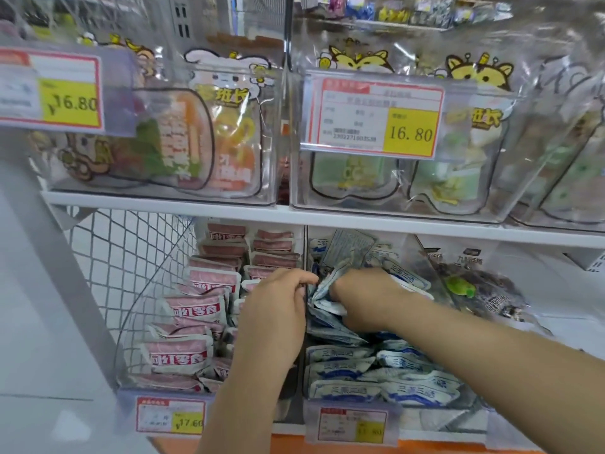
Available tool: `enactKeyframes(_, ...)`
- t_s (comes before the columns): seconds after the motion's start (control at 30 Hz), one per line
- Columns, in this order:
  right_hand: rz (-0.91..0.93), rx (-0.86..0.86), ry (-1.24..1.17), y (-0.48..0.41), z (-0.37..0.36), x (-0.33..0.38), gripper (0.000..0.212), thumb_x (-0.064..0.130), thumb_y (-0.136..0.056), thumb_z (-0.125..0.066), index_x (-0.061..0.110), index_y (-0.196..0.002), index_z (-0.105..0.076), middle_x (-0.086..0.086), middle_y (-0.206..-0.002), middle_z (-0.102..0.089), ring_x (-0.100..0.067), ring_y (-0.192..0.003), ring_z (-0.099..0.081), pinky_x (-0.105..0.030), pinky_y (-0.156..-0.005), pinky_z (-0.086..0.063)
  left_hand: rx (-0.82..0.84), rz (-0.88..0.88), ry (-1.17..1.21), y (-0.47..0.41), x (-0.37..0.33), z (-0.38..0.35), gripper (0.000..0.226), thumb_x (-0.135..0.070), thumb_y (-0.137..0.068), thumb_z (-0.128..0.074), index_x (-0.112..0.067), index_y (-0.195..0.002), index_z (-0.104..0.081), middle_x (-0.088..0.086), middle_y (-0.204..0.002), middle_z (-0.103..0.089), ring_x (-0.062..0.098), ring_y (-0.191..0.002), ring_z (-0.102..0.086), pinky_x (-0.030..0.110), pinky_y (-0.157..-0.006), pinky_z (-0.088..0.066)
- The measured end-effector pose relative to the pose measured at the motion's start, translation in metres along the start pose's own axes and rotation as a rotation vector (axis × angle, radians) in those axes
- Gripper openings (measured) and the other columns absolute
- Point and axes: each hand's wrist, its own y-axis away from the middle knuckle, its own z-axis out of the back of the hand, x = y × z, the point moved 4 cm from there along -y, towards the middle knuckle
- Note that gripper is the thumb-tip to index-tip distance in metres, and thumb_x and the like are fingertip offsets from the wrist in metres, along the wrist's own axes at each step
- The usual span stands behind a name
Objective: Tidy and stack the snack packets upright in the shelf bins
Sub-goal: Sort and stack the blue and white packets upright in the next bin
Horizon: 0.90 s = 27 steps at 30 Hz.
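A: So, where are the hands?

B: Both are low down, at the wall [306, 335] between the left bin [131, 339] and the middle bin [425, 417]. The left hand [278, 299] reaches over that wall and pinches the edge of a bunch of blue packets [324, 291]. The right hand [360, 296] grips the same bunch from the other side, fingers curled.

A: Any room to move?

B: It's tight at the back — the upper shelf [163, 208] hangs just over the rear rows. Towards the front the bin top is open. More blue packets lie flat and jumbled in front of the hands, right up to the front wall.

A: And what's around it?

B: Pink packets [178, 355] lean in rows in the left bin, with mesh [124, 257] beyond them. Dark packets [491, 296] lie just right of the blue ones. Price tags [353, 424] hang on the front edges — one sits below each forearm.
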Motion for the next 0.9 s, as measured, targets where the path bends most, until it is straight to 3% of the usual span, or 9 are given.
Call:
enactKeyframes(0.2,-0.074,-0.143,-0.170,0.004,0.010,-0.013,0.008,0.022,-0.086,-0.052,0.018,-0.083,-0.058,-0.002,-0.076,-0.054,-0.024,-0.072,-0.054,-0.025,-0.059,-0.038,0.034,0.006,0.003,0.001,-0.001,-0.002,0.032,-0.009,-0.095,-0.045,-0.028,-0.114,-0.064,-0.012,-0.115,-0.060,0.006,-0.101,-0.055,0.016,-0.083,-0.040)
enactKeyframes(0.3,-0.115,-0.296,-0.349,0.022,0.028,-0.020,0.010,0.023,-0.088,-0.051,0.017,-0.087,-0.060,0.000,-0.078,-0.060,-0.021,-0.074,-0.056,-0.027,-0.059,-0.041,0.038,-0.014,-0.002,0.002,-0.002,-0.001,0.033,-0.009,-0.095,-0.047,-0.027,-0.118,-0.062,-0.011,-0.116,-0.060,0.005,-0.102,-0.054,0.012,-0.083,-0.037)
enactKeyframes(0.37,-0.215,-0.392,-0.561,0.037,0.033,-0.031,0.002,0.020,-0.086,-0.058,0.019,-0.088,-0.057,0.003,-0.077,-0.056,-0.017,-0.073,-0.055,-0.026,-0.058,-0.036,0.040,-0.028,0.027,0.002,-0.005,0.001,0.033,-0.010,-0.095,-0.049,-0.027,-0.120,-0.061,-0.013,-0.118,-0.060,0.002,-0.103,-0.054,0.008,-0.083,-0.035)
enactKeyframes(0.4,-0.282,-0.409,-0.699,0.044,0.032,-0.035,0.008,0.017,-0.085,-0.061,0.019,-0.091,-0.057,0.002,-0.078,-0.056,-0.017,-0.073,-0.057,-0.025,-0.057,-0.038,0.044,-0.046,0.046,0.002,-0.007,0.001,0.033,-0.012,-0.095,-0.050,-0.028,-0.121,-0.060,-0.014,-0.118,-0.060,0.000,-0.101,-0.054,0.005,-0.081,-0.035)
enactKeyframes(0.5,-0.411,-0.451,-1.115,0.053,0.021,-0.039,0.019,0.007,-0.083,-0.062,0.015,-0.097,-0.052,-0.004,-0.082,-0.056,-0.023,-0.062,-0.065,-0.030,-0.058,-0.054,0.155,-0.106,0.106,0.006,-0.018,-0.005,0.041,-0.026,-0.092,-0.056,-0.037,-0.131,-0.050,-0.021,-0.124,-0.056,-0.007,-0.099,-0.052,-0.001,-0.079,-0.034)
enactKeyframes(0.63,-0.423,-0.493,-1.478,0.057,0.022,-0.027,0.030,0.000,-0.087,-0.053,0.016,-0.111,-0.047,-0.009,-0.080,-0.057,-0.035,-0.074,-0.066,-0.052,-0.070,-0.057,0.223,-0.108,0.052,0.010,-0.027,-0.015,0.064,-0.043,-0.085,-0.063,-0.043,-0.141,-0.032,-0.021,-0.139,-0.043,0.001,-0.119,-0.043,0.027,-0.108,-0.032)
enactKeyframes(0.7,-0.385,-0.434,-1.709,0.058,0.024,-0.014,0.032,-0.005,-0.088,-0.051,0.014,-0.113,-0.049,-0.015,-0.091,-0.064,-0.033,-0.081,-0.068,-0.045,-0.074,-0.058,0.169,-0.115,-0.013,0.008,-0.029,-0.016,0.064,-0.047,-0.085,-0.062,-0.043,-0.140,-0.031,-0.022,-0.141,-0.039,0.002,-0.125,-0.035,0.039,-0.114,-0.020)
enactKeyframes(0.77,-0.320,-0.366,-1.760,0.061,0.027,-0.004,0.025,0.000,-0.089,-0.056,0.015,-0.108,-0.051,-0.019,-0.094,-0.066,-0.029,-0.082,-0.066,-0.042,-0.079,-0.054,0.127,-0.127,-0.034,0.005,-0.028,-0.018,0.061,-0.045,-0.085,-0.061,-0.041,-0.138,-0.033,-0.020,-0.139,-0.042,0.004,-0.125,-0.040,0.041,-0.116,-0.014)
enactKeyframes(0.9,-0.179,-0.276,-1.576,0.069,0.030,-0.007,0.022,0.016,-0.091,-0.058,0.010,-0.112,-0.056,-0.009,-0.088,-0.071,-0.015,-0.084,-0.066,-0.030,-0.088,-0.050,0.049,-0.155,0.046,0.004,-0.023,-0.018,0.043,-0.028,-0.089,-0.061,-0.037,-0.130,-0.050,-0.015,-0.122,-0.060,0.007,-0.104,-0.054,0.048,-0.107,-0.030)
